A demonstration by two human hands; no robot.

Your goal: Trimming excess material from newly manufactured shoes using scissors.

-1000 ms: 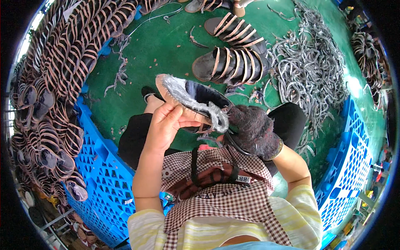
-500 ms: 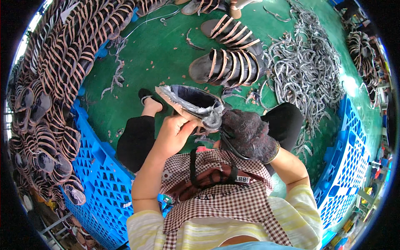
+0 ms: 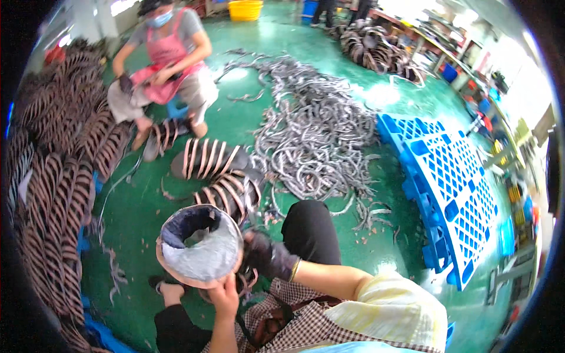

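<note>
A shoe upper (image 3: 203,259) with a fuzzy grey and dark lining and a tan rim is held up in front of me, its round opening facing me. My bare left hand (image 3: 225,297) grips the rim at its lower right. At the upper's right side, my right hand (image 3: 271,257) wears a dark, fuzzy glove. Its fingers are curled closed, apparently round scissors; blur and the upper hide most of them. Just beyond lie two nested stacks of uppers, a nearer one (image 3: 226,197) and a farther one (image 3: 206,159).
A large heap of grey trimmed strips (image 3: 312,129) covers the floor ahead. Rows of nested uppers (image 3: 56,217) fill the left. A blue plastic pallet (image 3: 453,188) leans at the right. Another person in a pink apron (image 3: 168,73) sits at the far left, with a yellow tub (image 3: 245,10) behind.
My view has swung up and to the right, bringing the other person into sight. The upper has been turned so its opening faces me; my left hand still grips it.
</note>
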